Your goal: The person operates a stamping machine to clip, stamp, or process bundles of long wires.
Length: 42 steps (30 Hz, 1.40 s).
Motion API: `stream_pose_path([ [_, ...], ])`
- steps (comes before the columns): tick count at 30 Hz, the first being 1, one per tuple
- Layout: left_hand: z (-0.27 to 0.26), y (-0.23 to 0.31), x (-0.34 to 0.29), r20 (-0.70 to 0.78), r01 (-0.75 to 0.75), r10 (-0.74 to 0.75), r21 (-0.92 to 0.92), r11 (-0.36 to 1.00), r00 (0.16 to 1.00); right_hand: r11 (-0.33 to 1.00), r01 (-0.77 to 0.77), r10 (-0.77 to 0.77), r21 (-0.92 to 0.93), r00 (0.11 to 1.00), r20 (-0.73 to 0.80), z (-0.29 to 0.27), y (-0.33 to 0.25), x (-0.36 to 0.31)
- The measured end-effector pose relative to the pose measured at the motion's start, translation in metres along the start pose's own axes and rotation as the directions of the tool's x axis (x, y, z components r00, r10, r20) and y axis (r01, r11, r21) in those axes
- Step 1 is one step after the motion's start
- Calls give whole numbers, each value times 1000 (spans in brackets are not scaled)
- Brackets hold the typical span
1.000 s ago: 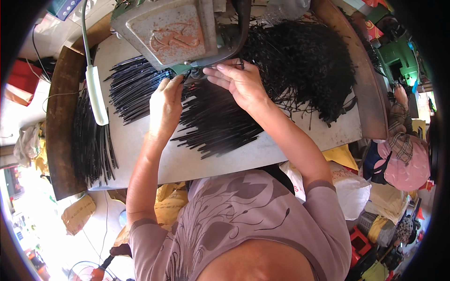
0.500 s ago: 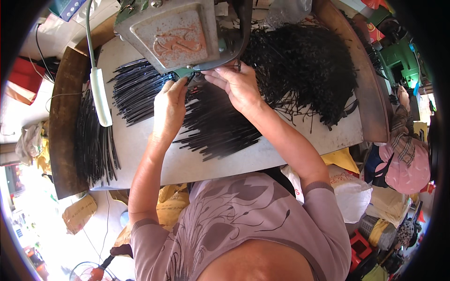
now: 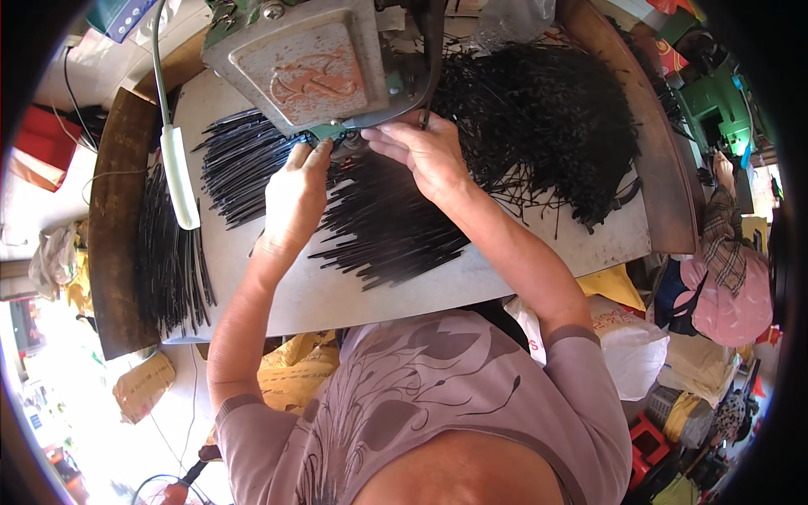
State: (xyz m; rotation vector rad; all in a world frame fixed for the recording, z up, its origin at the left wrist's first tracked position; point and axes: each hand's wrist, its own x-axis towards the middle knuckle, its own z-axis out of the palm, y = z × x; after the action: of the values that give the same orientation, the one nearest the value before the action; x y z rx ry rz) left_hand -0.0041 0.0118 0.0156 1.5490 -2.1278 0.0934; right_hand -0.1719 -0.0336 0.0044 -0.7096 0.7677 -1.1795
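Under the head of a green and grey machine (image 3: 307,71) with a rusty cover plate, both my hands work close together. My left hand (image 3: 295,194) is closed in a pinch at the left of the machine's small foot; a thin black strip seems to run under its palm, its end showing beside the wrist. Across the foot, my right hand (image 3: 427,156) has its fingers pressed together, and a dark strip end pokes up by the index finger. The fingertips are partly hidden. Fanned black strips (image 3: 387,223) lie between my forearms, and another row of strips (image 3: 244,168) lies left of my left hand.
A big tangled heap of black strips (image 3: 547,126) covers the right of the pale tabletop (image 3: 252,295). More strips (image 3: 172,252) hang at the left wooden rim (image 3: 118,219). A white lamp (image 3: 179,177) stands at the left. Another person (image 3: 724,286) works by a green machine at far right.
My left hand and forearm have shifted slightly left, away from the foot. A dark strip end now shows beside the left wrist. My right hand has barely moved.
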Motion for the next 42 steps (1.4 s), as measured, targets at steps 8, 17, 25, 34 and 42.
stream_pose_path([
  [8,-41,-28,-4,485,484,-280,-367,795,828,933,-168,169,-318,985,-24,-20,-19,-4],
  [17,-35,23,-25,792,802,-182,-597,-33,582,900,-240,359,-363,882,307,3,0,-15],
  [25,-28,25,-16,723,749,-196,-634,192,662,929,-303,364,-213,859,361,-10,-17,-8],
  [34,-21,10,-10,797,800,142,-543,-256,587,954,-250,300,-167,820,488,-23,-25,-10],
  [42,-24,20,-7,756,761,-110,-624,177,646,968,-208,248,-139,872,423,-21,-22,-14],
])
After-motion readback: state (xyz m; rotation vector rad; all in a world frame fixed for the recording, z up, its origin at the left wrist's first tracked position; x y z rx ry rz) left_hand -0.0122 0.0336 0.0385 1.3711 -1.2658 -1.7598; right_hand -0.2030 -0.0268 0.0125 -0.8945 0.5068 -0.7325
